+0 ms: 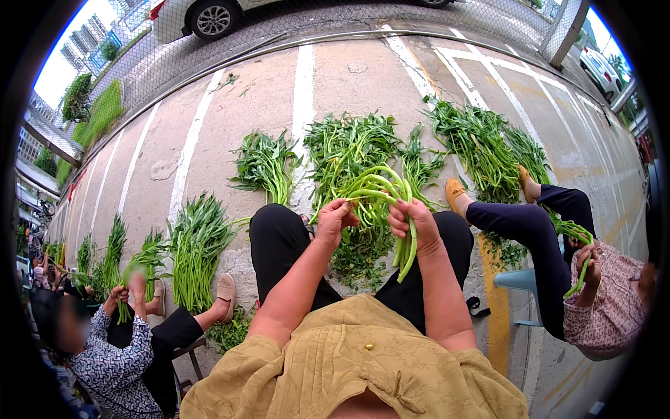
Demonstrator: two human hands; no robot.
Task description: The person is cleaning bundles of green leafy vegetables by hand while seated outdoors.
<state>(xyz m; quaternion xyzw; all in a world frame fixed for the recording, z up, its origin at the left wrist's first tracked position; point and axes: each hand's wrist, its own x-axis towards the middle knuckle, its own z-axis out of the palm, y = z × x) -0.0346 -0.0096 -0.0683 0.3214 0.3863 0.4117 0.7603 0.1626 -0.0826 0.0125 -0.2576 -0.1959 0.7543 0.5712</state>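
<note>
My right hand grips a small bunch of green stems, which look like water spinach. The bunch arches over toward the left, and its lower ends hang below my fist. Thumb and fingertips of my left hand pinch a thin end at the left side of that arch. Both hands are above my lap, between my spread knees. Beyond them a large heap of water spinach lies on the pavement. Loose picked leaves are scattered on the ground beneath my hands.
Smaller bundles lie left and right of the heap. A tidy bundle is farther left. Seated co-workers on both sides hold stems; the right one has a blue plastic stool. A mesh fence runs ahead, with a car behind it.
</note>
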